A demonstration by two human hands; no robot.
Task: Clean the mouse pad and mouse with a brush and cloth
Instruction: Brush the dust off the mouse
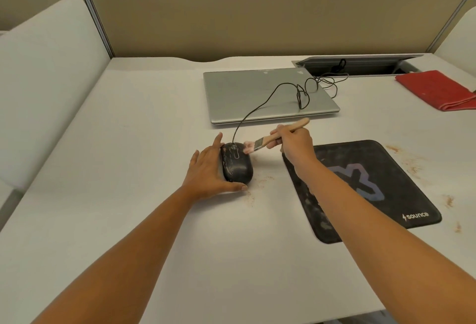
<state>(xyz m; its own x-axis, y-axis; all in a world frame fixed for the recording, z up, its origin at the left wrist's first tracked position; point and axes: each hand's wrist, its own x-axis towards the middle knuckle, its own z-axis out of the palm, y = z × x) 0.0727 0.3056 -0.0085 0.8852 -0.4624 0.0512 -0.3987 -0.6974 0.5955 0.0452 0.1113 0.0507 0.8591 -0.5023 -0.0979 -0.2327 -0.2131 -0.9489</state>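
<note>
A black wired mouse [238, 166], streaked with pale dust, sits on the white desk left of the mouse pad. My left hand [207, 169] cups its left side and rear, thumb along the near edge. My right hand [296, 144] grips the wooden handle of a small brush [273, 139]; its blurred bristles touch the mouse's front right, near the wheel. The black mouse pad [381, 169] with a pale logo lies to the right, dusty along its left edge, partly under my right forearm. A folded red cloth [435, 90] rests at the far right.
A shut silver laptop [244, 94] lies behind the mouse, with the mouse cable [298, 91] looped over it into a cable tray [360, 64]. Reddish crumbs [412, 166] dot the desk around the pad. Beige partitions wall the back and left.
</note>
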